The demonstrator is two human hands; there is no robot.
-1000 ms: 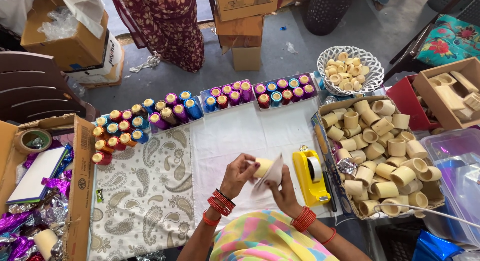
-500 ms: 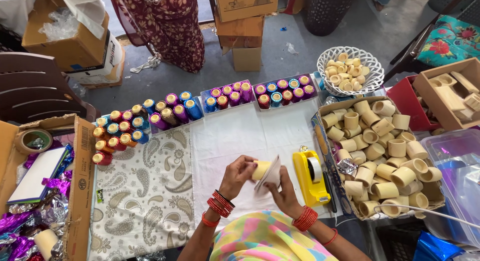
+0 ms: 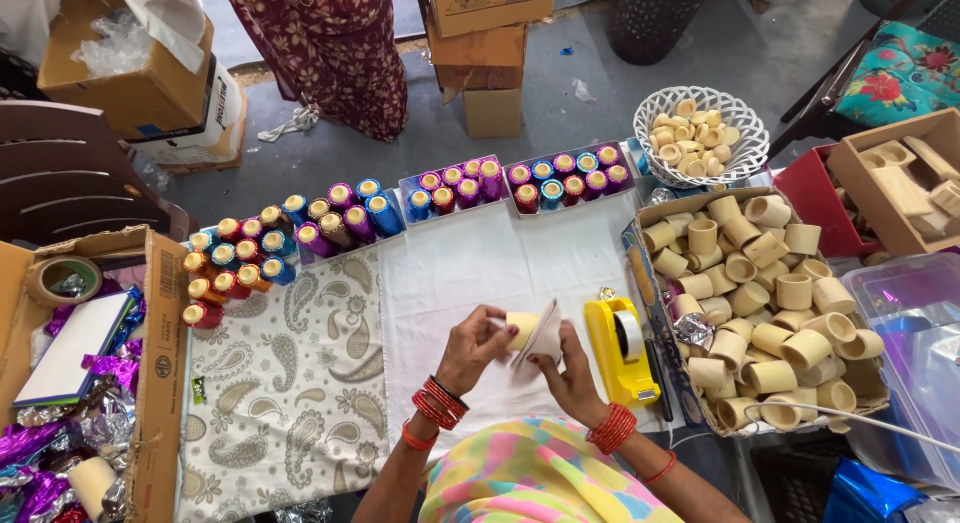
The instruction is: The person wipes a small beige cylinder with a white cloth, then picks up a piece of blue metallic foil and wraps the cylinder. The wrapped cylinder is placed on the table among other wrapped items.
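Cream-coloured, the little tube (image 3: 521,328) sits between both hands, just left of the yellow tape dispenser (image 3: 620,348). The left hand (image 3: 472,345) pinches its end. The right hand (image 3: 566,368) presses a white paper (image 3: 541,337) against it, fingers curled.

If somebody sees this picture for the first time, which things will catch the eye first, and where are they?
First, the row of foil-wrapped tubes in pink, purple, blue and red, across the far side of the white cloth. Next, the cardboard box of plain cream tubes at the right, beside the yellow tape dispenser. In the near middle, the left hand and right hand hold a cream tube with a white sheet.
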